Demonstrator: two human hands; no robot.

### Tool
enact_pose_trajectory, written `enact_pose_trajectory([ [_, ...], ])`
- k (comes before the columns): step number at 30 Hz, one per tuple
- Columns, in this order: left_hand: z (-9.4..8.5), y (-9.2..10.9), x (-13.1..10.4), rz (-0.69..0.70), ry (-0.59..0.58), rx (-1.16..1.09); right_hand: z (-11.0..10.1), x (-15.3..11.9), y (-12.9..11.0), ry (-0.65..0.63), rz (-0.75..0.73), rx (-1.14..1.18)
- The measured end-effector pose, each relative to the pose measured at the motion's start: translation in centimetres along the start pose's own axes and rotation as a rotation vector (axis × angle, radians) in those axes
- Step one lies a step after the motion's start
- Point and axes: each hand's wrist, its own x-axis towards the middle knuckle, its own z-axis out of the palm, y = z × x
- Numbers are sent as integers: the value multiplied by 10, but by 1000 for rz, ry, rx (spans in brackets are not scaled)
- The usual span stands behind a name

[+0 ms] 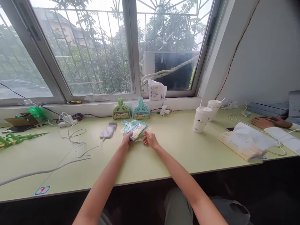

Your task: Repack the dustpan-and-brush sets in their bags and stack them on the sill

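Observation:
A teal dustpan-shaped set in clear plastic wrap (136,128) is held just above the pale green table, its handle pointing to the upper left. My left hand (127,139) grips its lower left edge. Beside its right edge is my right hand (150,140), with fingers curled at the wrapping; whether they pinch the plastic is too small to tell. Behind it, a green packaged set (121,110) and a teal packaged set (141,110) stand upright against the sill.
Two white cups (202,120) stand to the right, near a paper bag (243,142). Another person's hands rest at the far right. A phone-like object (108,130), white cables (81,150) and green plastic pieces (16,139) lie to the left. The table's front edge is close to my forearms.

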Motion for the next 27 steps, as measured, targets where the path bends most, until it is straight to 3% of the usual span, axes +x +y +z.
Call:
enact_pose_trajectory([
  [7, 10, 6, -21, 21, -302, -15, -19, 8, 6, 236, 79, 371],
  [13, 6, 12, -33, 110, -602, 74, -18, 13, 6, 191, 120, 705],
  [16, 1, 16, -29, 103, -674, 112, -20, 14, 5, 167, 117, 764],
  [19, -3, 17, -17, 96, -556, 138, -25, 12, 3, 184, 121, 747],
  [24, -10, 12, 5, 121, -149, 171, -29, 7, -3, 173, 185, 659],
  [27, -19, 17, 11, 158, -60, 56, -30, 7, -6, 95, 169, 651],
])
